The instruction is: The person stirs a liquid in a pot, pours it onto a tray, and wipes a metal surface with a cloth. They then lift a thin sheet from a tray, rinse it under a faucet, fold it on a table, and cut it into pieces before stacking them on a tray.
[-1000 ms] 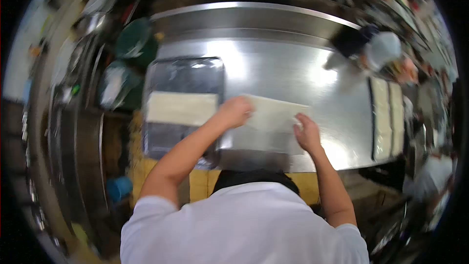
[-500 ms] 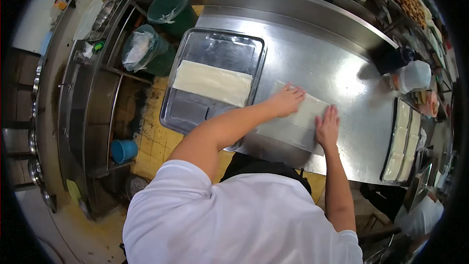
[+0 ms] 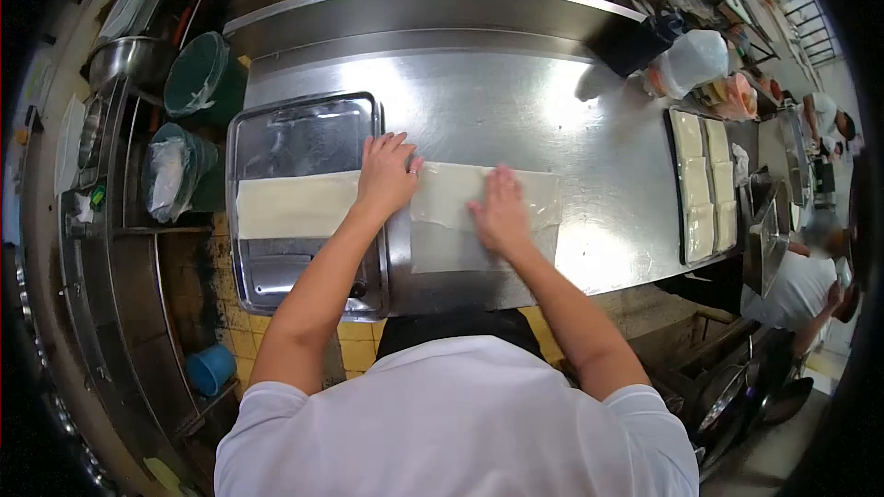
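Note:
A long pale slab that looks like dough (image 3: 295, 207) lies on a dark metal tray (image 3: 304, 143) at the left. To its right, a thin pale dough sheet (image 3: 451, 186), with what looks like clear plastic film (image 3: 451, 244) around it, rests flat on the steel table. My left hand (image 3: 387, 175) is over the tray's right rim, fingers extended, between the slab's right end and the sheet's left edge. My right hand (image 3: 504, 212), slightly blurred, lies flat on the sheet with its fingers stretched out.
A tray of several pale rectangular pieces (image 3: 702, 186) stands at the table's right end. Behind it are a white plastic container (image 3: 695, 63) and a raised back ledge (image 3: 424, 9). Green bins (image 3: 195, 78) stand left. People (image 3: 792, 290) are at far right.
My view has turned and moved to the right. My left hand has gone from the sheet to the tray's rim. My right hand has shifted from the sheet's right edge towards its middle.

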A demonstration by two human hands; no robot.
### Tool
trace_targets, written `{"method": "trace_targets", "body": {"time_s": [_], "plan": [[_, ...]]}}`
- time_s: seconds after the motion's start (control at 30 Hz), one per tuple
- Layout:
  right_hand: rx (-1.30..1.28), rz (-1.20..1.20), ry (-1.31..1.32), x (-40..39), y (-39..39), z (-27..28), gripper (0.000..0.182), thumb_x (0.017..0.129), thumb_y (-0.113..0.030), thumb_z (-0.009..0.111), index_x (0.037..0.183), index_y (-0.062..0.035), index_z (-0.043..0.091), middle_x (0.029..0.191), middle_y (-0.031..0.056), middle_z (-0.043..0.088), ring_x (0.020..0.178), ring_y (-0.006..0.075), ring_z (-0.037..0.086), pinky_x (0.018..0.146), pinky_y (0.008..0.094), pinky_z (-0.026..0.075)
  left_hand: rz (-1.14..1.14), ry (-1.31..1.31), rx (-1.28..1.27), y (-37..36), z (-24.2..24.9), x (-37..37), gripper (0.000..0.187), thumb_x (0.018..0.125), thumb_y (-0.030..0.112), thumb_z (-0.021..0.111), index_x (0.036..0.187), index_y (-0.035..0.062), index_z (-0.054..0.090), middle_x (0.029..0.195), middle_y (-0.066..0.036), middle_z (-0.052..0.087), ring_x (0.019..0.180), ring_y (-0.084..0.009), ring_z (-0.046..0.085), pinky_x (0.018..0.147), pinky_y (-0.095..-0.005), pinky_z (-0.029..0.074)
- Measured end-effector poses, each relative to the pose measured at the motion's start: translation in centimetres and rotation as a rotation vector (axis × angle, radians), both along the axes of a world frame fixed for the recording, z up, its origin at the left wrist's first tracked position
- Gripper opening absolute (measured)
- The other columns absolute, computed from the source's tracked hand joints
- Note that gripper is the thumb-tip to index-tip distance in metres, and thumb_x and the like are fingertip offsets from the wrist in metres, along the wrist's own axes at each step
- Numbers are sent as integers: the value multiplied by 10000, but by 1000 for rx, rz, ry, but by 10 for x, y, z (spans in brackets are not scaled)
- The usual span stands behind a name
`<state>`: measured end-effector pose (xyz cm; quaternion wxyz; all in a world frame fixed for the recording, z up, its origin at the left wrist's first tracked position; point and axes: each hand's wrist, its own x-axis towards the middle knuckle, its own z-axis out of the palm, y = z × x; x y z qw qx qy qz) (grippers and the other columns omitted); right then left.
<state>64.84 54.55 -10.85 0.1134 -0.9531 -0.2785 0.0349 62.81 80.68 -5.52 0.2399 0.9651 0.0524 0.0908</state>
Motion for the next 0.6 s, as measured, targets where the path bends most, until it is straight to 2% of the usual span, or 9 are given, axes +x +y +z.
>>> {"method": "trace_targets", "body": {"time_s": [0.2, 0.3, 0.37, 0.47, 0.6], "plan": [[53, 179, 103, -11, 99, 10, 785, 1010, -451, 526, 1539, 88, 312, 1638, 271, 259, 1536, 408, 227, 1256, 516, 176, -25, 46, -112, -5, -12, 16, 272, 884, 188, 682, 1110, 44, 733, 1280, -154, 671, 1232, -369, 564, 1095, -489, 397], [114, 104, 93, -14, 88, 5, 779, 1007, -440, 535, 1538, 85, 314, 1642, 264, 255, 1538, 405, 224, 1254, 522, 175, -112, 173, -128, -7, -26, 23, 247, 874, 206, 701, 1062, 49, 729, 1177, -150, 688, 1165, -362, 589, 1055, -496, 420], [34, 33, 100, -12, 52, 13, 770, 1008, -429, 542, 1534, 86, 318, 1644, 267, 247, 1539, 409, 222, 1252, 528, 175, -164, 234, -79, -12, -28, 24, 248, 866, 238, 725, 1030, 52, 721, 1089, -144, 693, 1112, -351, 606, 1025, -490, 432], [-2, -48, 51, -6, 1, 14, 753, 1010, -409, 553, 1527, 89, 326, 1641, 275, 247, 1533, 420, 230, 1249, 538, 174, -188, 346, 13, -15, -9, 27, 245, 870, 276, 740, 987, 63, 712, 1041, -153, 673, 1085, -365, 601, 992, -489, 455], [16, -9, 44, -2, -1, 25, 732, 1013, -391, 563, 1514, 94, 342, 1625, 288, 269, 1517, 437, 259, 1243, 548, 188, -258, 400, 28, -14, -7, 36, 289, 862, 310, 755, 1006, 62, 722, 1020, -171, 710, 1017, -373, 653, 905, -470, 505]]}}
